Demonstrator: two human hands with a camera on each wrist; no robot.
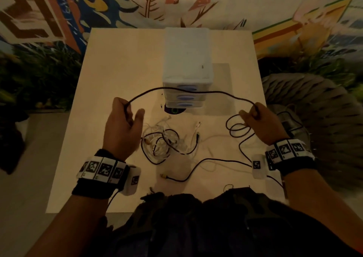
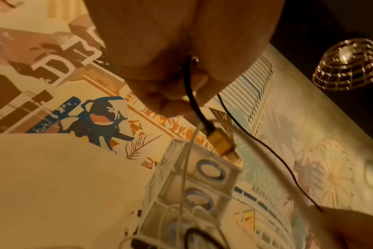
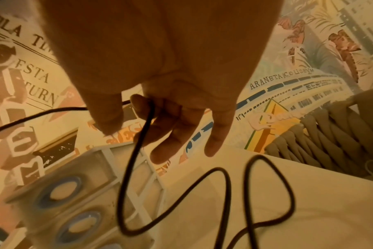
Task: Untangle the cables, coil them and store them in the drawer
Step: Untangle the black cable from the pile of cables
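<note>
Lying nearest on the tabletop point(image 1: 110, 64), a tangle of white and black cables point(image 1: 167, 140) sits between the wrists. Above it, the left hand point(image 1: 122, 127) and right hand point(image 1: 261, 123) each pinch the black cable point(image 1: 196, 91), their grip clamped on it. Farther back stands the drawer unit point(image 1: 186, 68), drawers closed.

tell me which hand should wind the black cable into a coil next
Right, probably. The right hand pinches the black cable where its slack loops hang; the left hand grips the plug end, a good anchor.
</note>
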